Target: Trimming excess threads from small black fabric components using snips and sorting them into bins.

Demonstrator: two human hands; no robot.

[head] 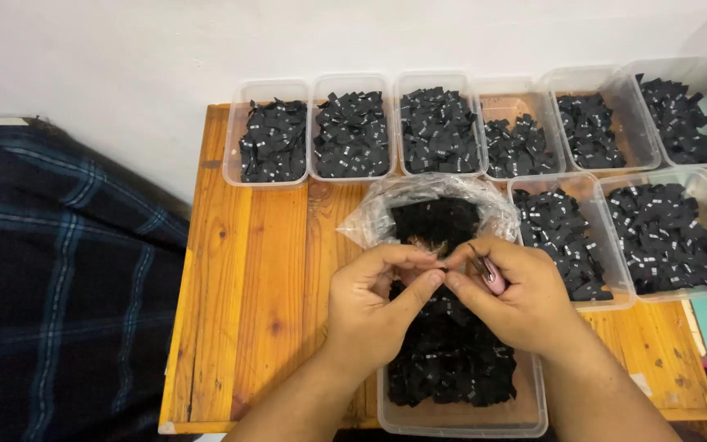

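Note:
My left hand [374, 303] and my right hand [517, 295] meet fingertip to fingertip above a clear plastic tub [460, 417] heaped with small black fabric labels [452, 360]. Between the fingertips a small dark piece is pinched; it is too small to tell exactly what it is. My right hand also holds a small pink-handled tool [493, 278] in its palm. Just behind the hands lies an open clear plastic bag [378, 213] with more black labels inside.
Several clear tubs of black labels line the back of the wooden table [255, 270], such as the leftmost tub [267, 139], and two more stand at the right [664, 229]. A dark plaid cloth [59, 278] lies left of the table. Coloured items sit at the right edge.

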